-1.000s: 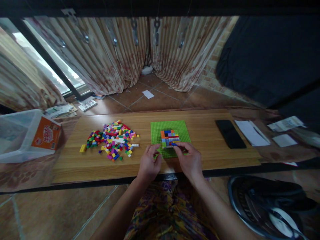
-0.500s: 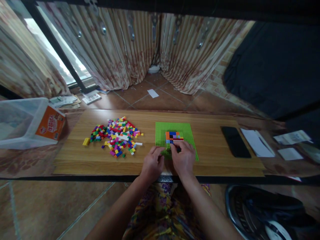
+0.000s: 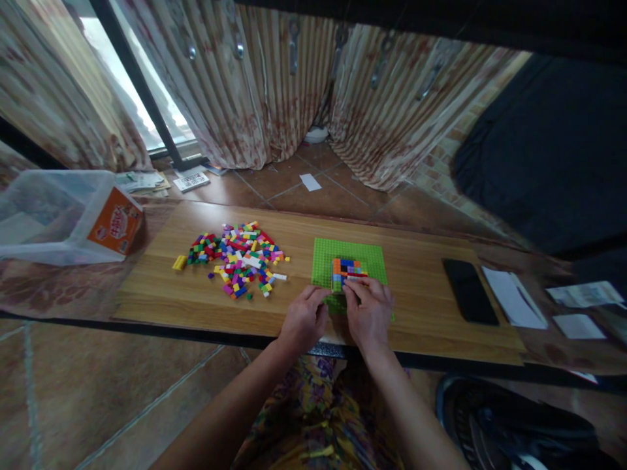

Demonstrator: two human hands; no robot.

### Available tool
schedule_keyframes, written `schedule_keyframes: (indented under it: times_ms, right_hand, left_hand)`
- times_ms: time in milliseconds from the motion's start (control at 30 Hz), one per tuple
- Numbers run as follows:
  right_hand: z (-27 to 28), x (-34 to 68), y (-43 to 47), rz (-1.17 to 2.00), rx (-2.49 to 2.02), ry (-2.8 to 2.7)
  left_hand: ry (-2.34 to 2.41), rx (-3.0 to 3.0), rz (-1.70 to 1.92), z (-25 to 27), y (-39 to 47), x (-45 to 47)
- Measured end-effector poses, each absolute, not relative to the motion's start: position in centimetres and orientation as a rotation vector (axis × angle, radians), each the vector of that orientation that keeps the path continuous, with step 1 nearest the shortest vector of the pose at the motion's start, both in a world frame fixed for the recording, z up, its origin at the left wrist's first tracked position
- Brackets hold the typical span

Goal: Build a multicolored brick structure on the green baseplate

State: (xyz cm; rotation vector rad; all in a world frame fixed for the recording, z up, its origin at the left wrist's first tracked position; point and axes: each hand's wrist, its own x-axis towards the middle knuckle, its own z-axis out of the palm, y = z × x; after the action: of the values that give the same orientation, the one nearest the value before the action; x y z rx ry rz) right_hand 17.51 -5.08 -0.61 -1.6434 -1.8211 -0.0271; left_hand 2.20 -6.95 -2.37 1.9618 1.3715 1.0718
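Note:
A green studded baseplate (image 3: 322, 258) lies on the wooden board, carrying a small block of orange, blue, black and other coloured toy bricks (image 3: 337, 269). My left hand (image 3: 304, 318) rests at the plate's near left corner, fingers curled, with the index fingertip reaching the near left edge of the brick block. Over the near right part of the plate is my right hand (image 3: 369, 314), thumb and fingers pinched together against the near side of the block. Whatever sits between the fingertips of either hand is too small or covered. My right hand hides part of the block and plate.
A pile of loose toy bricks (image 3: 245, 254) spreads left of the plate, with a yellow piece (image 3: 179, 262) at its side. A clear plastic bin (image 3: 63, 251) stands at far left. To the right lie a black phone (image 3: 470, 292) and white paper (image 3: 512, 297).
The view has turned, so the board appears tilted and things have shifted rightward in the picture. Both hands stay at the brick block; the right thumb and fingers have moved slightly.

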Motion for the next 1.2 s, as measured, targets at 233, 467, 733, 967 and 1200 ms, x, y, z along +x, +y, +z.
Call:
schedule_keyframes:
  times_ms: [233, 467, 733, 967, 1200]
  right_hand:
    - [-1.3, 17.8, -5.0, -0.061, -1.631, -1.817]
    - [-0.6, 18.8, -4.2, 0.068, -1.512, -1.981]
    - [-0.4, 19.7, -3.3, 0.181, -1.440, -2.081]
    - [-0.7, 19.8, -2.7, 0.197, -1.424, -2.075]
    - [-0.9, 20.1, -2.9, 0.172, -1.409, -2.110]
  left_hand:
    - [1.379, 1.984, 1.070, -2.5, -7.0, 2.2]
    - [1.367, 1.988, 1.089, -2.7, -7.0, 2.2]
    - [1.384, 1.993, 1.066, -2.4, -7.0, 2.2]
    - [1.410, 1.987, 1.067, -2.1, -7.0, 2.3]
    - [1.415, 1.994, 1.050, -2.3, -7.0, 2.3]
